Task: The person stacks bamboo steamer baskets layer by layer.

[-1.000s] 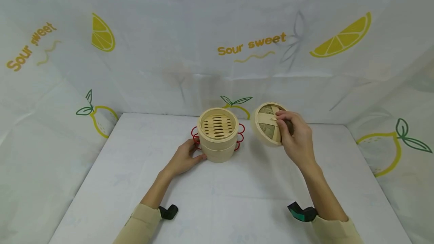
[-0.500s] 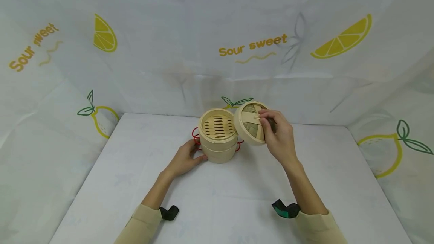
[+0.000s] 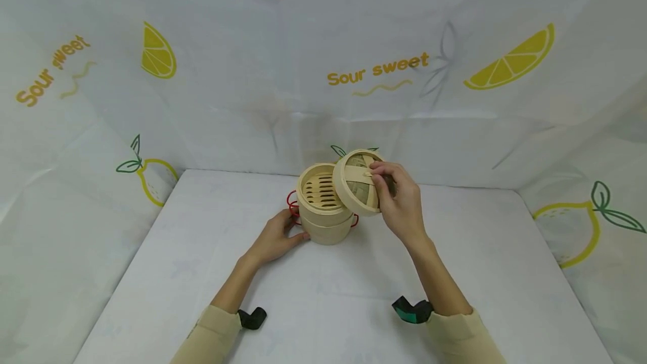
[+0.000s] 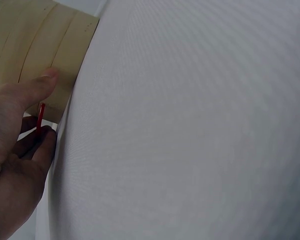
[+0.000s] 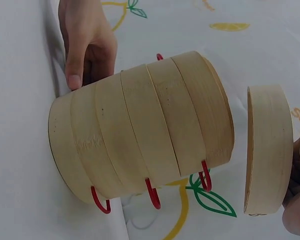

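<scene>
A stacked bamboo steamer (image 3: 326,223) with red loop handles (image 5: 153,193) stands on the white table, its slatted top tier (image 3: 319,189) partly showing. At its left side my left hand (image 3: 273,236) holds the lower part, thumb on the front wall and fingers round a red handle, as the left wrist view shows. My right hand (image 3: 399,198) pinches the small knob of the woven bamboo lid (image 3: 358,190). Tilted, the lid hangs over the right side of the top tier. A gap shows between the lid (image 5: 269,150) and the stack in the right wrist view.
A white cloth (image 3: 313,308) covers the tabletop. Close behind the steamer rises a white backdrop (image 3: 242,100) printed with lemons and lettering, which also runs along both sides.
My right hand has carried the lid leftward, from beside the steamer to above its right part. My left hand and the steamer have stayed in place.
</scene>
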Available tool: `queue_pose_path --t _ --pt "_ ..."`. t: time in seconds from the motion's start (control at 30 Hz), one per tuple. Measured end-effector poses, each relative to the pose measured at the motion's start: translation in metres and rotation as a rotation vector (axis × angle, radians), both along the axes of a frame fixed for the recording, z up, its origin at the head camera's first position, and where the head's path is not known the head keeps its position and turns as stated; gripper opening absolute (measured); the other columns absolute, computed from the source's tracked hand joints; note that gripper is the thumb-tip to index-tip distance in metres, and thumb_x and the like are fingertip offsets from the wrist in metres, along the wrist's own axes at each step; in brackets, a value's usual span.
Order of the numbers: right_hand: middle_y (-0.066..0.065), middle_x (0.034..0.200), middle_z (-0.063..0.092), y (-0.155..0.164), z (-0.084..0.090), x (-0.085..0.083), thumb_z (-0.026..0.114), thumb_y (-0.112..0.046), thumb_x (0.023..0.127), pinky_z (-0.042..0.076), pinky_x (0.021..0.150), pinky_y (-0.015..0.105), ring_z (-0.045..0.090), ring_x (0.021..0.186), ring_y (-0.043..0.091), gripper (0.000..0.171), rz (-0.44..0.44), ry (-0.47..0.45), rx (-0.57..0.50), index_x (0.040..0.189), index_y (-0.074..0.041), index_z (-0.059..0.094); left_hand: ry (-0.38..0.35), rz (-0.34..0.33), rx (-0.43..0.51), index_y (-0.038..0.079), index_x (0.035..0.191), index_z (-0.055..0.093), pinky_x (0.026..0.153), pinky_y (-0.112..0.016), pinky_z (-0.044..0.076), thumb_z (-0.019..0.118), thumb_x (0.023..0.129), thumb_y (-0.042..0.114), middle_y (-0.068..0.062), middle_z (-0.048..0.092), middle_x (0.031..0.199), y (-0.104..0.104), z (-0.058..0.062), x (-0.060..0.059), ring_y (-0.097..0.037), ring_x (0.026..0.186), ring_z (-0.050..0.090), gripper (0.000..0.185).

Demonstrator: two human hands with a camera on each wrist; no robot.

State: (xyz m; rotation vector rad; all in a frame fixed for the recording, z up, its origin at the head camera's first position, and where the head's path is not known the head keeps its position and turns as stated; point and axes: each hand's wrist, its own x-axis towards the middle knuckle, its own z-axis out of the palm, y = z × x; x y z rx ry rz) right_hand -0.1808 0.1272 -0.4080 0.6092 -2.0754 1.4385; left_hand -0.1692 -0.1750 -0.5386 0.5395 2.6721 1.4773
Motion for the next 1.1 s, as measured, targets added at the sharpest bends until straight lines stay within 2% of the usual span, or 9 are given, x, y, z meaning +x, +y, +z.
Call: queue_pose_path --t 0.77,1.1 --pt "0.026 0.124 0.072 -0.037 0.004 -0.006 0.066 0.003 0.105 0.054 0.112 0.010 0.071 0.122 0.041 0.009 0.033 0.031 -0.031 0.108 0.011 0.067 0.004 0.010 0.004 -0.004 0.143 0.059 0.120 -0.042 0.057 0.088 0.093 0.016 -0.018 0.068 0.137 0.000 0.001 0.001 -0.031 0.132 0.067 0.061" --pt "0.027 0.121 0.072 -0.051 0.002 -0.005 0.064 0.003 0.106 0.053 0.113 0.009 0.071 0.121 0.041 0.009 0.059 0.041 0.002 0.107 0.010 0.068 0.003 0.004 0.014 -0.004 0.141 0.060 0.120 -0.043 0.057 0.087 0.093 0.014 -0.017 0.068 0.134 0.001 0.001 0.000 -0.029 0.129 0.068 0.058"
